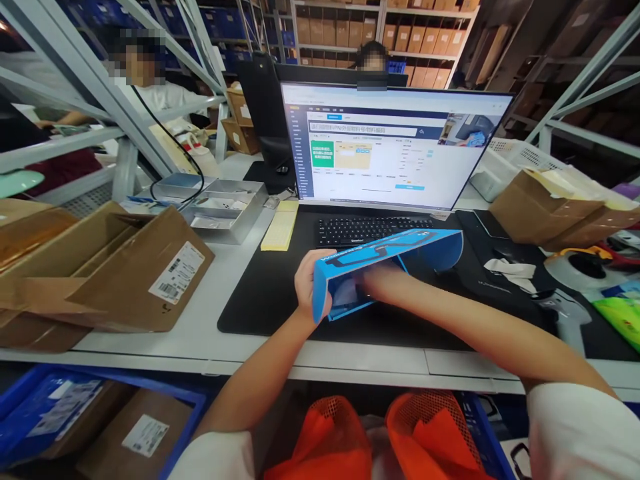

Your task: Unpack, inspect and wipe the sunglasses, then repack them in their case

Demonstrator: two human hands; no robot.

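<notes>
A blue printed cardboard box (370,252) is held up over the black desk mat (280,303), tilted, with its end flap hanging open on the right. My left hand (306,283) grips the box by its left end, fingers behind and thumb at the near edge. Inside the opening, my right hand (377,281) reaches in, blurred and partly covered by the box. Something pale and see-through, perhaps a plastic wrap (345,293), shows by its fingertips. Whether those fingers hold anything is hidden. Just behind the box lies a black keyboard (370,230).
A monitor (380,153) stands at the back. Open brown cartons (135,280) sit at left beside a grey tray (235,213) and yellow slips (280,227). At right are a barcode scanner (567,313), a tape roll (580,267) and a carton (550,207). Two people sit beyond.
</notes>
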